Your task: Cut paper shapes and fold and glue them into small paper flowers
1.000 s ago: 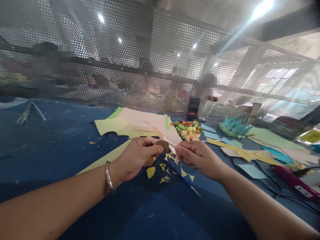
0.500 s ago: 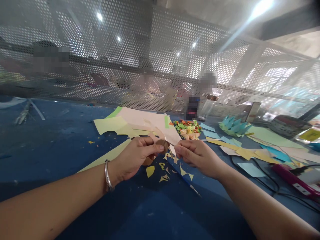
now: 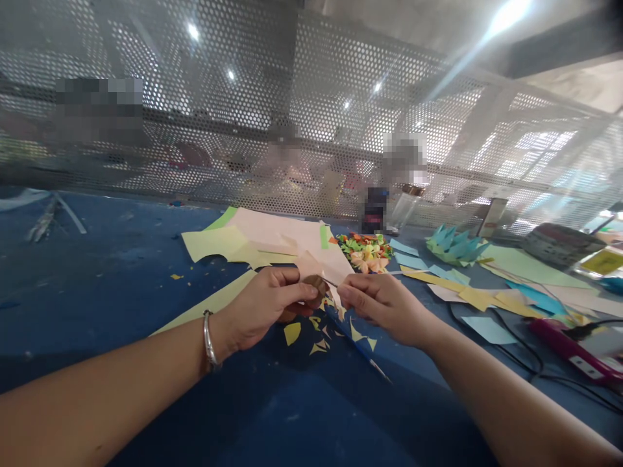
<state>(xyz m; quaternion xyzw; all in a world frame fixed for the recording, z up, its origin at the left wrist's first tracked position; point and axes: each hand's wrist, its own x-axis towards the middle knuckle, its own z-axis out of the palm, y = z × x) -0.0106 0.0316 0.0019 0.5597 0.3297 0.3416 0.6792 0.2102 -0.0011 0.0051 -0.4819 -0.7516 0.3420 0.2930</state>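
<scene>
My left hand [image 3: 265, 298] is closed, thumb and fingers gripping a small brown round roll [image 3: 315, 285] that looks like tape. Facing it, my right hand [image 3: 377, 298] pinches a thin dark stick or wire [image 3: 329, 282], whose far end reaches the roll. A pale pink piece of paper [image 3: 309, 264] shows just above the roll; whether it is attached to the stick I cannot tell. Below both hands lie yellow paper scraps [image 3: 293, 333] and a slim blue-handled tool [image 3: 365, 357] with a pointed tip.
Pink sheets [image 3: 263, 227] and a cut yellow sheet [image 3: 207, 245] lie behind my hands. Right of these are a pile of small paper flowers [image 3: 365, 251], a blue folded-paper piece [image 3: 455, 245], a clear bottle [image 3: 406, 209], and a purple power strip [image 3: 574, 353] with black cables. A perforated metal screen [image 3: 233, 143] stands behind.
A pale, motion-blurred strip above the roll now shows as a steadier pink paper piece. The stick and my right hand have shifted very slightly left; my left hand stays almost still.
</scene>
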